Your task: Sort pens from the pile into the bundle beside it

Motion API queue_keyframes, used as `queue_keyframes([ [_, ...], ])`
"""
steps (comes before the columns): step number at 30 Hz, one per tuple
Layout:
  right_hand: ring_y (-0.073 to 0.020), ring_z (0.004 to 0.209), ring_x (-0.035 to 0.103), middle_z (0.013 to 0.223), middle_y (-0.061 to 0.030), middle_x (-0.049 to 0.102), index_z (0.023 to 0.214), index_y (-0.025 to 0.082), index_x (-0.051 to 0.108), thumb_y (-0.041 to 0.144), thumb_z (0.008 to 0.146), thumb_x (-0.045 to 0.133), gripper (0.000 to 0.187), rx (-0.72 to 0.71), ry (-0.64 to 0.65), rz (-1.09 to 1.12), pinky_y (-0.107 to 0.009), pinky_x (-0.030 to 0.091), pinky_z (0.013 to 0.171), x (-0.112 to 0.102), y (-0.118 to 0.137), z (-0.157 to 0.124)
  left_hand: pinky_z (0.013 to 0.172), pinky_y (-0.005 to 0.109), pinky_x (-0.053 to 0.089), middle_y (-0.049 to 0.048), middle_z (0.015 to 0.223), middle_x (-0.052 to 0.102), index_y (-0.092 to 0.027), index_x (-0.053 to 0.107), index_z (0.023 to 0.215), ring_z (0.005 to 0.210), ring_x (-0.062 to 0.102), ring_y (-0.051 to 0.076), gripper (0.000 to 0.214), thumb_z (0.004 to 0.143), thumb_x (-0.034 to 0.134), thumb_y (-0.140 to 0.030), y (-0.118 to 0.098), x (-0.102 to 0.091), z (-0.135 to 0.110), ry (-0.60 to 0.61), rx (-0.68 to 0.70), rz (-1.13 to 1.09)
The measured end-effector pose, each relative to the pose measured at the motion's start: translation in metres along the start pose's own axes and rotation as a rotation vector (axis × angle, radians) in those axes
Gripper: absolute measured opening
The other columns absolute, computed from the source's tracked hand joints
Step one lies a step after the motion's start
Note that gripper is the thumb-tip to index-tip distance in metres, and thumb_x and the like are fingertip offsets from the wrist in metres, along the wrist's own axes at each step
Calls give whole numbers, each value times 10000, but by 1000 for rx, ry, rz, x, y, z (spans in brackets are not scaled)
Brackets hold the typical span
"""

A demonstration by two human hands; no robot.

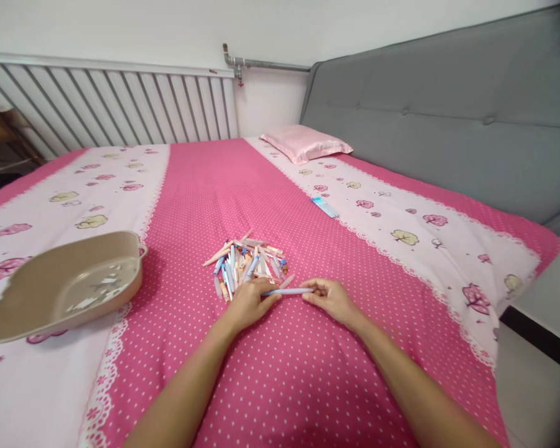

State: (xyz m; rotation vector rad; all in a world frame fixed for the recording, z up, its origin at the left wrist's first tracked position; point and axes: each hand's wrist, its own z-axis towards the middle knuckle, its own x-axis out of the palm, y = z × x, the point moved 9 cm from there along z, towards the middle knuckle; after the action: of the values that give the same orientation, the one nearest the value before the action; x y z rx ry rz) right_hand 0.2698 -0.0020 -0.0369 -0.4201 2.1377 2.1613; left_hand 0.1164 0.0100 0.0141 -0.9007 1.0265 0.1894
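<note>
A pale blue-lilac pen [290, 291] lies level between my two hands, just above the pink bedspread. My left hand [252, 300] is closed on its left end, which the fingers partly cover. At the other end, my right hand [329, 298] pinches the pen between thumb and fingers. Right behind my left hand spreads a loose pile of pens [242, 264] in pastel orange, white, pink and blue. Farther off to the right, several light-blue pens [325, 207] lie side by side in a neat group.
A beige plastic basin [32, 274] with small white scraps in it stands to my left. At the back right a pink pillow [305, 143] rests by the grey headboard [438, 99]. A white radiator [121, 106] runs along the wall behind the bed.
</note>
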Motion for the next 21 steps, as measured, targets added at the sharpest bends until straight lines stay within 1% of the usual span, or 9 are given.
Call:
queue_keyframes([
  [2, -135, 626, 561, 763, -36, 663, 900, 150, 663, 397, 720, 637, 306, 1, -2, -12, -261, 426, 605, 0, -2, 1, 644, 243, 349, 27, 723, 624, -175, 668, 862, 681, 529, 144, 271, 884, 448, -332, -1, 1, 0, 5, 6, -4],
  [9, -111, 562, 502, 695, -18, 637, 894, 132, 674, 386, 720, 617, 314, 57, 10, -13, -244, 382, 554, 0, -6, 1, 650, 242, 348, 24, 709, 610, -184, 669, 843, 687, 527, 144, 289, 891, 438, -349, 0, 1, 1, 13, 20, -26],
  [14, -104, 552, 489, 668, -7, 621, 867, 138, 673, 408, 700, 639, 318, 59, 9, 23, -240, 374, 546, 1, -5, 0, 656, 246, 355, 24, 724, 622, -198, 679, 874, 693, 532, 146, 263, 876, 463, -348, 1, 0, 1, 1, -4, -65],
  [18, -95, 540, 486, 659, -4, 608, 859, 140, 652, 447, 650, 677, 372, 103, -64, 124, -231, 379, 523, -5, -9, 1, 671, 260, 375, 35, 797, 642, -186, 662, 932, 722, 539, 159, 243, 818, 542, -365, 7, -4, -1, -57, -80, -121],
  [21, -94, 532, 488, 643, 3, 597, 850, 152, 642, 472, 610, 701, 404, 138, -118, 191, -228, 390, 508, -12, -10, 1, 649, 260, 378, 32, 821, 628, -172, 618, 1032, 699, 525, 151, 331, 788, 572, -391, 14, -10, -2, -130, -149, -184],
])
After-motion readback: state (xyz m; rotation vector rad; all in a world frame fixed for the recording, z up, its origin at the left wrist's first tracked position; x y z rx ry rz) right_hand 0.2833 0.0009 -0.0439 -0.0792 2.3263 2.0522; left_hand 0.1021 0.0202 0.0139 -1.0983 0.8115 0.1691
